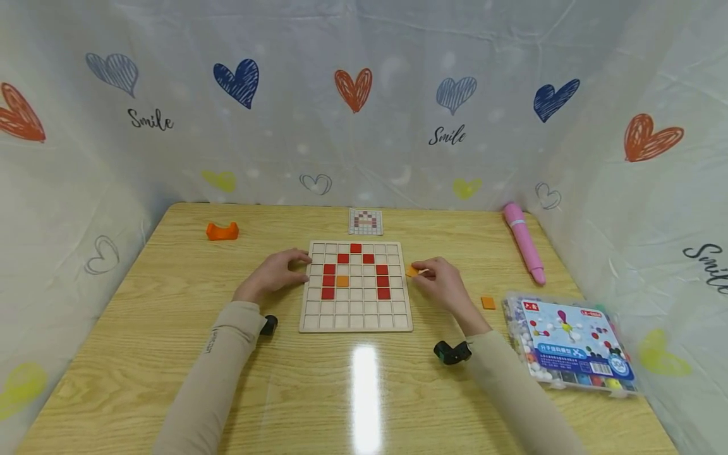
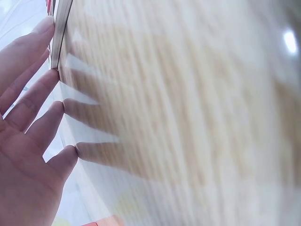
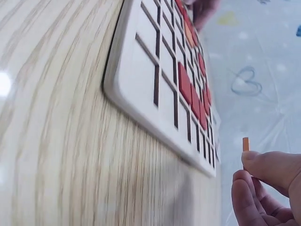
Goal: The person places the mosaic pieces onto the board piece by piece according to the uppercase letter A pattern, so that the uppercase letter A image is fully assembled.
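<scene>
A wooden grid board (image 1: pixel 356 308) lies on the table, with several red tiles (image 1: pixel 383 294) set in its squares in an arch shape. One orange tile (image 1: pixel 342 281) sits in a square inside the left side of the arch. My left hand (image 1: pixel 274 276) touches the board's left edge with fingers and thumb extended and holds nothing. Just off the board's right edge, my right hand (image 1: pixel 440 282) pinches an orange tile (image 3: pixel 245 143) between thumb and fingers. Another loose orange tile (image 1: pixel 488 303) lies on the table to the right of that hand.
Behind the board lies a small pattern card (image 1: pixel 366 222). A plastic box of coloured beads (image 1: pixel 571 341) stands at the right, with a pink marker-shaped item (image 1: pixel 524 243) farther back. An orange plastic piece (image 1: pixel 222 231) is at the back left of the table (image 1: pixel 142 354).
</scene>
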### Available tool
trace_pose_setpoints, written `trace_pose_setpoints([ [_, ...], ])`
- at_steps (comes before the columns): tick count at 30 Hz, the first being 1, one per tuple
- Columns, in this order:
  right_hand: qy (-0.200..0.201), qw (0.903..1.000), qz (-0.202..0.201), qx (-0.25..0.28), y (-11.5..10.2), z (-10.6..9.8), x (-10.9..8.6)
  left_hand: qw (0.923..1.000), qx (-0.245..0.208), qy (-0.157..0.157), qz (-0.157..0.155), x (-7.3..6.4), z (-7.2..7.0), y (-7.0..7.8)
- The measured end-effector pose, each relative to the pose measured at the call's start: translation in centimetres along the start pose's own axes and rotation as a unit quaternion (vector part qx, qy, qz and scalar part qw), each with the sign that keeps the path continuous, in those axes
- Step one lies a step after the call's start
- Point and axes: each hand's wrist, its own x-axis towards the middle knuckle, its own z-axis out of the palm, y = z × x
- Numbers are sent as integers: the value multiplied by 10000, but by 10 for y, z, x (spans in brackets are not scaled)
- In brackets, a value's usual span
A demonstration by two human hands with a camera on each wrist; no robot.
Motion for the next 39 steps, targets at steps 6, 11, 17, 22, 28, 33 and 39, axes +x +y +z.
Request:
trace_pose_setpoints([
  [6,-406,9989,-238,-50,-17,19,13,9999,89,29,99,2,0,0],
  [11,-653,9973,-338,-78,-28,35,22,9998,133,12,162,2,0,0],
  [17,-865,9948,-507,-164,-36,55,30,9996,181,21,224,1,-1,1],
  [22,-961,9906,-885,-418,-44,67,32,9996,177,42,212,1,-1,-1],
  [28,-891,9875,-1194,-524,-51,72,32,9998,153,13,133,2,-1,-2],
  [33,-881,9865,-1234,-617,-51,77,34,9997,178,15,137,1,-1,-1],
  [39,-966,9855,-1193,-720,-51,81,36,9996,161,49,231,0,-1,-1],
])
